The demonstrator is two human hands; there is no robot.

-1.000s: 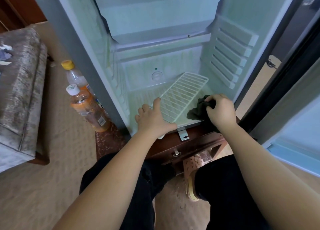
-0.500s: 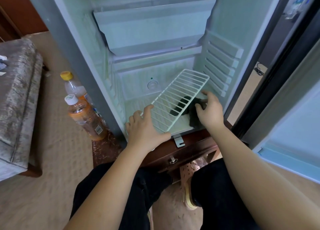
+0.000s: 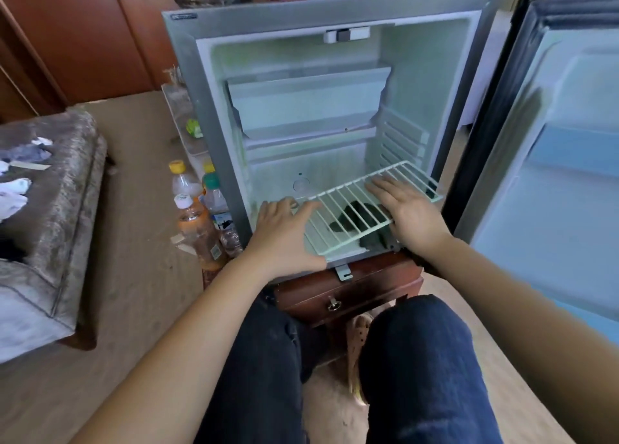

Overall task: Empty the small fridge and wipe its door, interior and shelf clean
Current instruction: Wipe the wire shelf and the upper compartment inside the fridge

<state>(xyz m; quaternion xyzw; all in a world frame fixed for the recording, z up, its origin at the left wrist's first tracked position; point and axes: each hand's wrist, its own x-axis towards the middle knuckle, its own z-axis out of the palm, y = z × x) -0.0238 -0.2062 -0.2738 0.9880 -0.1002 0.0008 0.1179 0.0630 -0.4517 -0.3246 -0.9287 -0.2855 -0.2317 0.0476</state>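
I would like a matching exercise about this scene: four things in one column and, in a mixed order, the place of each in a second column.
Things:
1. wire shelf
2. dark cloth
3. bottles
4. fridge door

Places:
A. on the carpet, left of the fridge
B. swung open at the right
C. tilted inside the fridge
D. beneath the shelf, on the fridge floor

Pairs: 1-C, 2-D, 3-A, 4-B
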